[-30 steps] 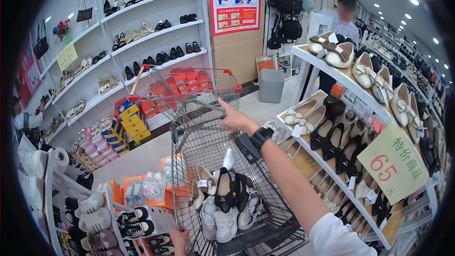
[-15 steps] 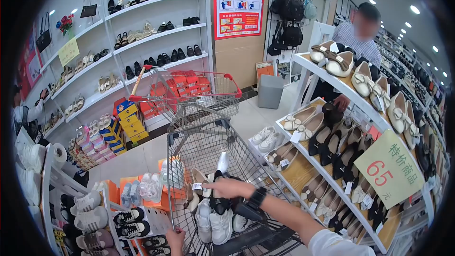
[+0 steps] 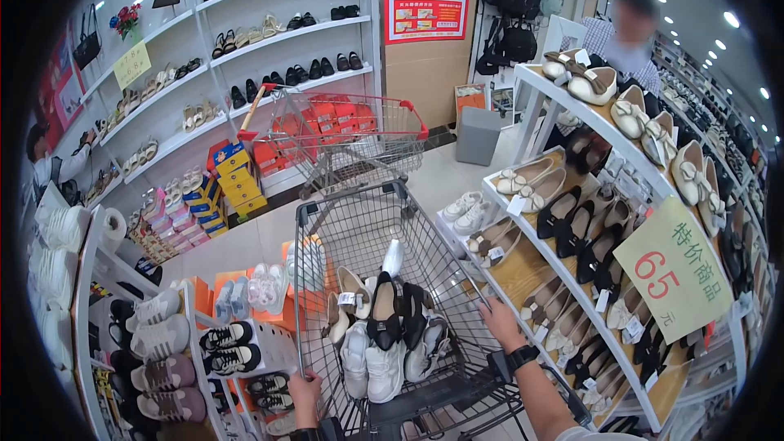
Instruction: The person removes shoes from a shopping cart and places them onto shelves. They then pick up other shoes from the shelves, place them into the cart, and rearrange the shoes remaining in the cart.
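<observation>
Left hand (image 3: 306, 394) clamped, right hand (image 3: 501, 328) laid across: balance the two

Left hand has its fingers curled onto the left rim of the shopping cart (image 3: 359, 220); right hand lies over the opposite rim, though I cannot tell how tightly its fingers close. The cart stands directly in front of the wearer, its basket between both hands. It is best held with equal pressure on either rim, so that neither side pulls askew. White sneakers (image 3: 385, 373), black flats (image 3: 384, 328) and beige flats (image 3: 351, 282) are heaped toward the near end; any motion should be smooth, since a jolt could scatter the looser pairs. Room looks tight: a shoe rack (image 3: 516, 278) stands near the right hand, black-and-white sneakers (image 3: 233, 347) near the left, and a red-trimmed cart (image 3: 392, 155) close ahead, so knuckles are best tucked inward.
</observation>
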### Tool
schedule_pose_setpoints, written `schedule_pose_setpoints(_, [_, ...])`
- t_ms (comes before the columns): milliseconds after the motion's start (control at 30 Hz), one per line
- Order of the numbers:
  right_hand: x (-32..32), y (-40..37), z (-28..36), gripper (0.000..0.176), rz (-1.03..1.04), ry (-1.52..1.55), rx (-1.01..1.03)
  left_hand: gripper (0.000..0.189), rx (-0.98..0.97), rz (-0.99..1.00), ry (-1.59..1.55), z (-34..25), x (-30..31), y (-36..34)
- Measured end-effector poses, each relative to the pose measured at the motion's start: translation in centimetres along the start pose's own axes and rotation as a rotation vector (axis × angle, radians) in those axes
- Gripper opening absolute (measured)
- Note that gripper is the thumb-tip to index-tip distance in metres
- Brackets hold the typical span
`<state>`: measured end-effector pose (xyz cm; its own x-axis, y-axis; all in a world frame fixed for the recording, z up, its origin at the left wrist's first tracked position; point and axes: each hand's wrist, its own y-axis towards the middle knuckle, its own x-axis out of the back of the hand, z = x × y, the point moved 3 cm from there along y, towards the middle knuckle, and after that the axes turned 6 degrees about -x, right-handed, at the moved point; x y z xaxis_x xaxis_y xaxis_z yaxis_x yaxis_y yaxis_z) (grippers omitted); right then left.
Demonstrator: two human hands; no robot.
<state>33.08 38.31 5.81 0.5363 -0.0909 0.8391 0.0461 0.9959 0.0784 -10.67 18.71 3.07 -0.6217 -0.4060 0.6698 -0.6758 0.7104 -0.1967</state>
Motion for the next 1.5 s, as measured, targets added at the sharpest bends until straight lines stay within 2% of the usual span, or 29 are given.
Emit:
schedule_pose_setpoints(100, [0.1, -0.8, -1.1, 0.026, 0.233, 0.160, -0.087, 0.006, -0.081, -0.035, 0.015, 2.4, -0.3, -0.2])
schedule_pose_setpoints(133, [-0.1, -1.1, -1.5, 0.026, 0.230, 0.159, -0.089, 0.006, -0.084, -0.033, 0.014, 2.4, 0.1, -1.0])
schedule_pose_setpoints(200, [-0.5, -2.4, -2.8, 0.031, 0.484, 0.564, -0.344, 0.007, -0.095, -0.018, 0.034, 1.9, 0.6, -2.0])
schedule_pose_setpoints(233, [0.6, -2.8, -2.5, 0.031, 0.454, 0.564, -0.356, 0.009, -0.157, -0.097, 0.120, 3.4, 0.2, -1.5])
schedule_pose_setpoints(300, [1.7, -4.5, -1.8, 0.030, 0.701, 0.799, -0.546, 0.011, -0.152, -0.074, 0.095, 5.0, 0.0, -2.0])
schedule_pose_setpoints(333, [2.1, -5.1, -1.9, 0.030, 0.673, 0.804, -0.557, 0.011, -0.151, -0.056, 0.081, 4.1, 0.7, -2.8])
schedule_pose_setpoints(367, [2.3, -5.7, -1.8, 0.031, 0.760, 0.862, -0.545, 0.011, -0.167, -0.041, 0.076, 3.2, 1.3, -3.8])
schedule_pose_setpoints(433, [2.5, -6.9, -1.6, 0.032, 0.875, 0.949, -0.540, 0.011, -0.062, 0.042, -0.028, 0.7, 2.5, -5.8])
schedule_pose_setpoints(567, [3.1, -9.4, -1.9, 0.031, 0.889, 1.072, -0.536, 0.008, -0.040, 0.079, -0.110, 3.1, 2.5, -6.2])
schedule_pose_setpoints(767, [3.1, -12.0, -3.0, 0.029, 0.832, 1.052, -0.524, 0.010, -0.097, 0.110, -0.183, 5.1, 2.9, -7.4])
schedule_pose_setpoints(967, [3.8, -13.5, -2.8, 0.028, 0.835, 1.049, -0.512, 0.015, -0.164, 0.066, -0.091, 10.6, 1.4, -5.9])
schedule_pose_setpoints(1167, [3.4, -14.8, -4.0, 0.027, 0.799, 1.076, -0.579, 0.011, -0.110, 0.079, -0.180, 5.6, 3.3, -9.6])
schedule_pose_setpoints(1300, [4.0, -15.3, -3.9, 0.020, 0.798, 1.052, -0.601, 0.010, -0.198, 0.069, -0.003, 6.5, 3.0, -8.8])
schedule_pose_setpoints(1400, [3.5, -15.2, -4.4, 0.025, 0.780, 1.069, -0.581, 0.010, -0.095, 0.083, -0.071, 5.2, 3.2, -9.6])
schedule_pose_setpoints(1433, [3.3, -15.2, -4.7, 0.025, 0.780, 1.092, -0.568, 0.009, -0.154, 0.073, -0.013, 6.0, 2.8, -9.2])
schedule_pose_setpoints(1500, [3.4, -15.1, -5.0, 0.025, 0.787, 1.093, -0.558, 0.009, -0.143, 0.049, -0.017, 6.1, 2.5, -9.2])
